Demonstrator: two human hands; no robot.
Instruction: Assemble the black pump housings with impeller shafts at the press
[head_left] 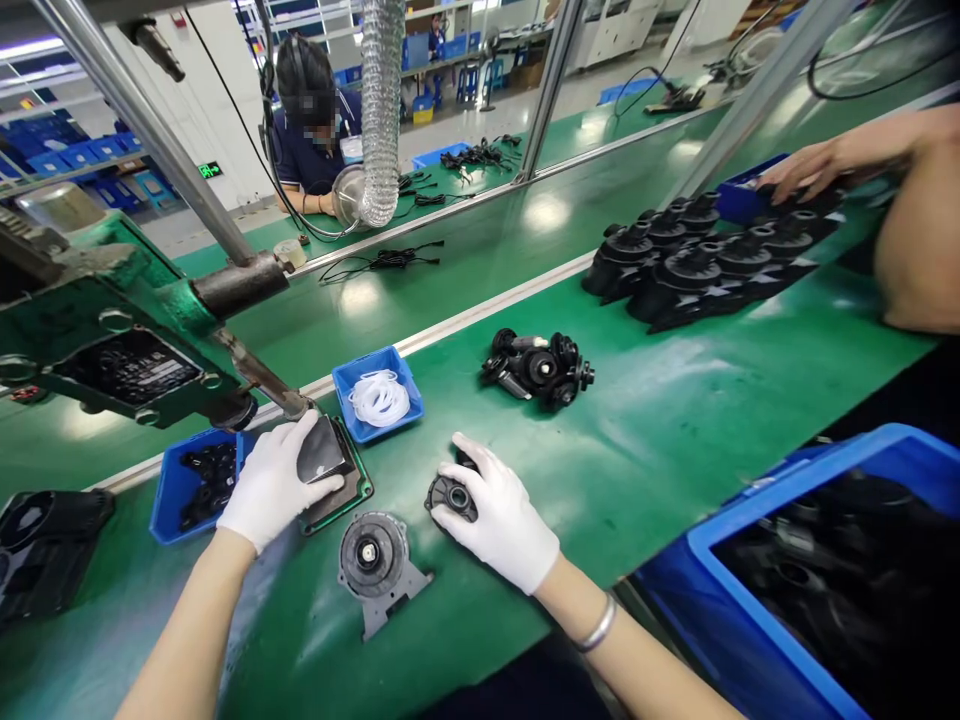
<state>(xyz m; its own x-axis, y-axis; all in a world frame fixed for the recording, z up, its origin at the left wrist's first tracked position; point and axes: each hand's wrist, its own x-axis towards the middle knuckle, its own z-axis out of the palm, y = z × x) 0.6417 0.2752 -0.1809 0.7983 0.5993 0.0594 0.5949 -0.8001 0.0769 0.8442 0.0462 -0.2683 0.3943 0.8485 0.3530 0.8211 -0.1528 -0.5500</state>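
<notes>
My left hand (268,482), in a white glove, has its thumb and fingers around a dark metal block (321,450) on the base plate (355,492) of a green press. My gloved right hand (501,510) grips a black round plastic part (452,496) with a hole in its middle, just above or on the green bench. Between the hands, nearer to me, lies a grey round housing (373,556) with a flat foot and a pale centre. The fingers of my left hand are partly hidden behind the block.
The press head (112,320) overhangs the left. A blue bin (414,410) holds white rings; another blue bin (166,505) holds small black parts. Black parts (541,368) lie beyond my right hand. Rows of black housings (697,262), a co-worker's hand (817,170) and a blue crate (697,545) are right.
</notes>
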